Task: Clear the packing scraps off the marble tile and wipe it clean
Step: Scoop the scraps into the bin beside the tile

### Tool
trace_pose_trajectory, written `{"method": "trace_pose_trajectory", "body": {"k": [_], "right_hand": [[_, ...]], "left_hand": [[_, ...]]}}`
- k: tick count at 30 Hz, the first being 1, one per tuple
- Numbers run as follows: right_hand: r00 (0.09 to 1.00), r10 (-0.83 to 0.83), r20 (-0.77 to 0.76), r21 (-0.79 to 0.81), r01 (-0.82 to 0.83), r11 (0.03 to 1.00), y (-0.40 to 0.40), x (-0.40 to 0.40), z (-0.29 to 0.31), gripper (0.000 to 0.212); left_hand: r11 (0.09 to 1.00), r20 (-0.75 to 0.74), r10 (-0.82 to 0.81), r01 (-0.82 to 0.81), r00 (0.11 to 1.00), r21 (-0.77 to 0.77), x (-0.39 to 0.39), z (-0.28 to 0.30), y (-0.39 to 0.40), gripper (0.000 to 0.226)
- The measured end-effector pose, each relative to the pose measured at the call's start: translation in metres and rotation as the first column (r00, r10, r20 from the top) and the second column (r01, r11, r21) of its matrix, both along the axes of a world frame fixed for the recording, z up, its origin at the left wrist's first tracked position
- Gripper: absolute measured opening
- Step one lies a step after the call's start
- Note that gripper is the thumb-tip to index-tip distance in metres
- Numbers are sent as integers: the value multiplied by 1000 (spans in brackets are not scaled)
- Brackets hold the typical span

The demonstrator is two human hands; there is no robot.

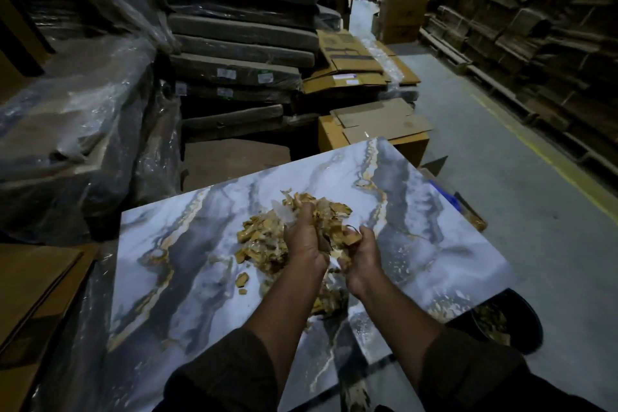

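Observation:
A large glossy marble tile (187, 244), white and grey with gold veins, lies flat in front of me. A heap of tan packing scraps (264, 241) mixed with bits of clear film sits near its middle. Both my hands are raised over the heap with a bunch of scraps between them. My left hand (306, 241) grips scraps from the left side. My right hand (363, 256) grips them from the right, fingers curled around the bunch. More loose scraps lie under my wrists, partly hidden.
A black bin (521, 328) with scraps inside stands on the floor by the tile's right corner. Cardboard boxes (374, 127) sit behind the tile, plastic-wrapped stacks (240, 43) to the left and back. Grey floor with a yellow line (551, 160) runs on the right.

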State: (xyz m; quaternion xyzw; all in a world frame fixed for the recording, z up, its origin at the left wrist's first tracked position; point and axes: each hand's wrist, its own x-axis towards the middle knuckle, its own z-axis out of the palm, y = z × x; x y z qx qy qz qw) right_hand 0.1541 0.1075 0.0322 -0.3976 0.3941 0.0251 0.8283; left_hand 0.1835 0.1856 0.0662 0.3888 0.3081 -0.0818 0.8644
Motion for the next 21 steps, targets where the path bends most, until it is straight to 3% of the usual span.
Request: {"method": "trace_pose_trajectory", "body": {"k": [4,7,11,15,19,21], "right_hand": [[999,-46,12,190,43,981,-4,-5,1,53],[995,-52,85,293,25,956,-5,-5,18,64],[981,8,194,115,-31,993,1,0,39,54],[970,-59,235,-195,107,975,-12,-1,36,29],[934,-212,288,-61,239,969,-45,-4,27,21],[938,-200,284,-34,219,975,-70,-14,25,20]], "left_hand": [[999,10,46,-46,999,24,-5,2,-8,44],[983,61,60,-70,996,172,-12,-5,-12,30],[891,220,-55,-51,974,451,-23,-8,-28,23],[841,210,-259,113,943,530,-32,-6,-50,49],[858,210,-359,233,909,458,-46,-6,-83,41],[859,232,-402,277,886,431,-52,-8,-104,28]]}}
